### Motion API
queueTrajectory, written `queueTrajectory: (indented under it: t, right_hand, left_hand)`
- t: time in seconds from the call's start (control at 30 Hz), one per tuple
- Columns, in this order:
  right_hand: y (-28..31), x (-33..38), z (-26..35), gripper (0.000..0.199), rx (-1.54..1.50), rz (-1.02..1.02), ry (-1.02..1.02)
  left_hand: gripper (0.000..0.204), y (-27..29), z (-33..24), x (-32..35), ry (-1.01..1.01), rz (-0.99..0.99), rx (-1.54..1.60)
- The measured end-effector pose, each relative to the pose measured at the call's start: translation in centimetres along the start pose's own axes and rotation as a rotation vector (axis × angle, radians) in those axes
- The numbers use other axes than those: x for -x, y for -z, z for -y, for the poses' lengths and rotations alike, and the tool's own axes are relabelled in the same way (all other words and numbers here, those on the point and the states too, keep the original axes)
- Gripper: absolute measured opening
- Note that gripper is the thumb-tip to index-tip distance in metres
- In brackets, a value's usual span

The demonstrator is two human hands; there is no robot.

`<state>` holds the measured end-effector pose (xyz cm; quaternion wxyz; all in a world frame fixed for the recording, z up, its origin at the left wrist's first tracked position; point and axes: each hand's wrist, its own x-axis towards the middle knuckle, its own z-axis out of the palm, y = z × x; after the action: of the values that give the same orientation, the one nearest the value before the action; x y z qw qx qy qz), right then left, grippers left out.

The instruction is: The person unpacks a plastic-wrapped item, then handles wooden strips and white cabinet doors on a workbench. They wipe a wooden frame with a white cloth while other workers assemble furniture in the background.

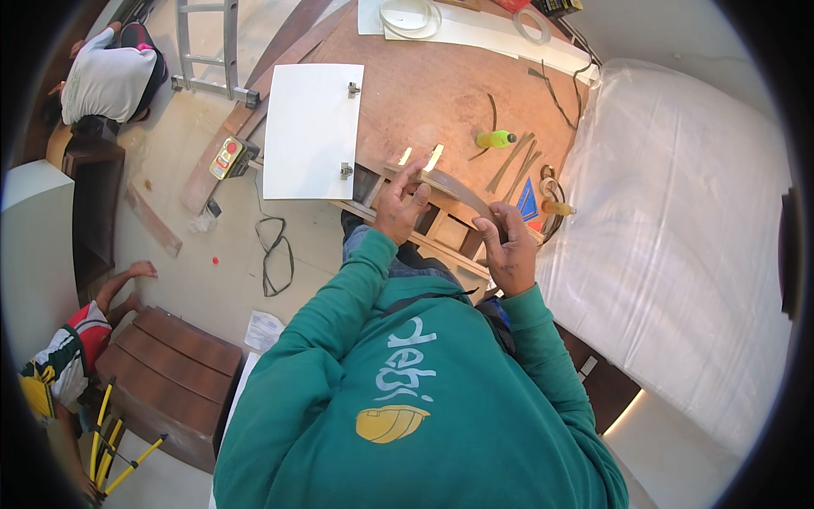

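Observation:
A curved brown edging strip (458, 189) spans the gap between my two hands, above the near edge of the wooden worktop (398, 102). My left hand (398, 204) has its fingers and thumb at the strip's left end. The right end is pinched by my right hand (510, 253), between thumb and fingers. Two small yellow metallic pieces (433, 158) show just beyond my left fingertips. Left of that hand lies a white panel (309, 131) with two metal hinges. Beyond my right hand are a blue triangular tool (527, 202) and a yellow-handled tool (557, 208).
A yellow-green bottle (492, 139) and loose thin strips (511, 163) lie on the worktop. Plastic sheeting covers a large block (670, 229) at right. A ladder (206, 59), brown drawer unit (174, 373) and two people (110, 81) are at left. A black cable (275, 254) crosses the floor.

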<state>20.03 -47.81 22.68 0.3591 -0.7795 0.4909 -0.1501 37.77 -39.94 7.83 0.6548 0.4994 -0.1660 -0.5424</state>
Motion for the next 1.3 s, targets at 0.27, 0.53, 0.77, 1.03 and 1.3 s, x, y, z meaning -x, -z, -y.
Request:
queueTrajectory:
  t: [0.27, 0.53, 0.77, 1.03, 1.3]
  right_hand:
    - [-1.8, -1.6, -2.1, 0.037, -0.023, -0.003, 0.052]
    - [-1.6, -1.8, -2.5, 0.034, 0.017, 0.072, 0.007]
    - [-1.2, -2.0, -3.7, 0.035, 0.110, 0.097, 0.054]
    - [-0.5, -2.5, -3.0, 0.034, 0.220, 0.174, 0.103]
    - [-0.4, -3.2, -2.4, 0.032, 0.405, 0.198, 0.147]
  left_hand:
    - [0.067, 0.3, 0.4, -0.3, 0.015, -0.003, 0.014]
    - [0.063, 0.4, 0.1, -0.6, -0.001, -0.001, -0.004]
    - [0.060, 0.5, 0.0, -0.7, 0.081, -0.027, 0.020]
    - [0.047, 0.2, -0.7, -0.5, 0.105, -0.045, -0.035]
    - [0.042, 0.3, -0.1, -0.4, 0.002, -0.042, -0.073]
